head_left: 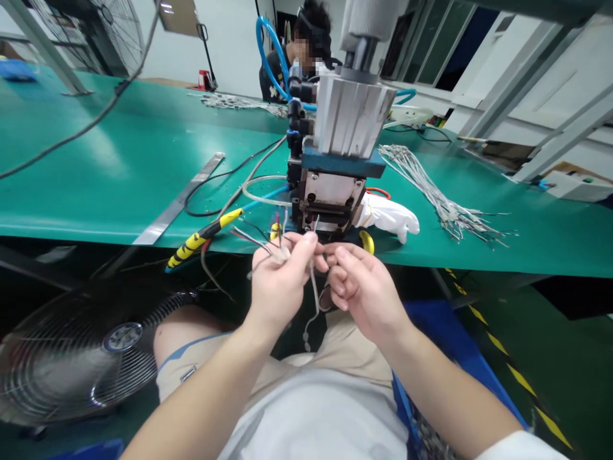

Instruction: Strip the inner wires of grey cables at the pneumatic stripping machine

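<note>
My left hand [280, 278] pinches a thin grey cable [313, 287] between thumb and fingers, with its bared wire ends pointing up at the mouth of a small pneumatic press [335, 191] at the bench edge. More loose wire ends fan out to the left of that hand. My right hand [364, 287] is closed beside it, fingers curled round the same cable lower down, whose tail hangs toward my lap.
A bundle of finished grey cables [440, 201] lies on the green bench [119, 166] right of the press, next to a white glove [387, 217]. A yellow-black striped hose [201, 239], a metal ruler [179, 201], a floor fan [81, 358] lower left. A person [306, 51] sits behind the press.
</note>
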`<action>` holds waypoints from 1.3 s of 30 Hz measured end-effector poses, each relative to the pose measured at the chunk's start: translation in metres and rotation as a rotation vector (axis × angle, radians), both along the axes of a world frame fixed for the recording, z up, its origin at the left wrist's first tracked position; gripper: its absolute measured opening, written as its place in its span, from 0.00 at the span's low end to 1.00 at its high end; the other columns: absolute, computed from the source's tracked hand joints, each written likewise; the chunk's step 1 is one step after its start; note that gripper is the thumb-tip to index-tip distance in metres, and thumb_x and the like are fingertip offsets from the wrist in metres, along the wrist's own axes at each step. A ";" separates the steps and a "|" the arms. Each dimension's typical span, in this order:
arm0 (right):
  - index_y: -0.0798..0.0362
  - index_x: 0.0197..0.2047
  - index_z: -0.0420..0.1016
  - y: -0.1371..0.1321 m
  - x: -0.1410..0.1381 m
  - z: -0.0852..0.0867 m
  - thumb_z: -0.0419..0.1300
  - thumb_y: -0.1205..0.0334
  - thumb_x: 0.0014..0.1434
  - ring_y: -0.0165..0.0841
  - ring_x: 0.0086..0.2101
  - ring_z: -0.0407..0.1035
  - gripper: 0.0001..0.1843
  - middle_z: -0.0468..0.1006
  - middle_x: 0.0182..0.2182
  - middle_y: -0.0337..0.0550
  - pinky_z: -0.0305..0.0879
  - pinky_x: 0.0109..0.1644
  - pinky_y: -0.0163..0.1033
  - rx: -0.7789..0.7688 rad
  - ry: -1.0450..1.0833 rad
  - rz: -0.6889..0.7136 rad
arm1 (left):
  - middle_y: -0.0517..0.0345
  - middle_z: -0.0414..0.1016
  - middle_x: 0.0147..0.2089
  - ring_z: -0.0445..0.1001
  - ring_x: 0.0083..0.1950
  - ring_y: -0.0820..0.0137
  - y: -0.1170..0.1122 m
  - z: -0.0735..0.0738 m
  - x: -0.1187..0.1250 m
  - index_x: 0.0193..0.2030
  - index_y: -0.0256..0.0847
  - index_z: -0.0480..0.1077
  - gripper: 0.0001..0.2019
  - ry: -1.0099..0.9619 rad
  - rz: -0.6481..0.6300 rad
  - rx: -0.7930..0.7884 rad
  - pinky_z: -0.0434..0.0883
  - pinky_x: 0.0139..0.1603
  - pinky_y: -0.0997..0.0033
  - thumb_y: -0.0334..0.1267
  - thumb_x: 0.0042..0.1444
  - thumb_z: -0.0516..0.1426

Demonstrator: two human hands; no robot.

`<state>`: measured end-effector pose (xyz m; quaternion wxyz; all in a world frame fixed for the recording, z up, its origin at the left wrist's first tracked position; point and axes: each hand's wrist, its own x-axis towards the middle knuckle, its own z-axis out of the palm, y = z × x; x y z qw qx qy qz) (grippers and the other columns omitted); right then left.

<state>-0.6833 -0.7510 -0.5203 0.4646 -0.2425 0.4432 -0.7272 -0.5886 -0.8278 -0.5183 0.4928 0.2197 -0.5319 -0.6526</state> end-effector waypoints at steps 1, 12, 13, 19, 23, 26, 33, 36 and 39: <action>0.54 0.37 0.78 0.002 0.002 -0.005 0.70 0.54 0.53 0.22 0.19 0.57 0.14 0.69 0.28 0.35 0.54 0.14 0.25 0.005 0.003 -0.010 | 0.60 0.74 0.20 0.63 0.17 0.80 -0.003 0.001 -0.003 0.27 0.36 0.74 0.11 0.020 0.019 0.018 0.59 0.17 0.82 0.37 0.59 0.60; 0.55 0.32 0.77 0.016 0.006 -0.037 0.69 0.54 0.55 0.22 0.18 0.52 0.13 0.62 0.18 0.31 0.50 0.16 0.26 0.087 0.073 -0.001 | 0.57 0.76 0.20 0.61 0.12 0.80 -0.012 0.009 -0.022 0.23 0.36 0.71 0.11 0.063 0.076 0.162 0.54 0.11 0.81 0.37 0.54 0.62; 0.55 0.32 0.77 0.017 0.006 -0.037 0.69 0.53 0.56 0.22 0.17 0.52 0.13 0.61 0.17 0.31 0.50 0.16 0.26 0.083 0.096 0.001 | 0.57 0.76 0.19 0.61 0.12 0.80 -0.011 0.009 -0.022 0.23 0.36 0.71 0.11 0.062 0.083 0.160 0.54 0.11 0.81 0.36 0.54 0.62; 0.55 0.34 0.78 0.020 0.005 -0.037 0.69 0.53 0.56 0.22 0.17 0.49 0.12 0.59 0.16 0.29 0.47 0.17 0.28 0.056 0.151 0.020 | 0.59 0.75 0.18 0.59 0.11 0.81 -0.011 0.010 -0.026 0.23 0.35 0.70 0.11 0.067 0.115 0.163 0.52 0.11 0.81 0.37 0.54 0.61; 0.54 0.34 0.78 0.021 0.006 -0.037 0.69 0.54 0.56 0.22 0.17 0.50 0.12 0.62 0.17 0.30 0.47 0.17 0.29 0.060 0.158 0.018 | 0.60 0.74 0.18 0.59 0.11 0.81 -0.010 0.011 -0.027 0.23 0.36 0.70 0.11 0.067 0.119 0.167 0.52 0.11 0.81 0.37 0.54 0.61; 0.54 0.34 0.78 0.021 0.005 -0.037 0.69 0.55 0.55 0.22 0.17 0.51 0.11 0.63 0.17 0.31 0.46 0.17 0.29 0.065 0.166 0.021 | 0.60 0.75 0.19 0.59 0.11 0.81 -0.010 0.010 -0.027 0.23 0.36 0.70 0.11 0.068 0.121 0.164 0.52 0.11 0.81 0.37 0.54 0.61; 0.55 0.33 0.77 0.021 0.004 -0.036 0.69 0.55 0.56 0.22 0.17 0.50 0.12 0.62 0.17 0.31 0.46 0.18 0.29 0.061 0.172 0.020 | 0.60 0.75 0.19 0.59 0.11 0.81 -0.010 0.009 -0.028 0.23 0.36 0.70 0.11 0.066 0.127 0.149 0.53 0.11 0.80 0.38 0.54 0.61; 0.55 0.33 0.77 0.022 0.004 -0.034 0.69 0.55 0.56 0.22 0.17 0.49 0.12 0.61 0.16 0.30 0.46 0.18 0.28 0.058 0.162 0.026 | 0.60 0.75 0.19 0.59 0.11 0.81 -0.010 0.009 -0.028 0.23 0.36 0.70 0.11 0.069 0.126 0.150 0.53 0.11 0.80 0.38 0.53 0.61; 0.54 0.33 0.77 0.023 0.004 -0.034 0.70 0.55 0.55 0.22 0.17 0.49 0.12 0.61 0.16 0.30 0.46 0.18 0.28 0.063 0.152 0.021 | 0.60 0.75 0.19 0.60 0.12 0.81 -0.010 0.008 -0.028 0.24 0.36 0.70 0.11 0.067 0.117 0.158 0.53 0.12 0.81 0.38 0.54 0.61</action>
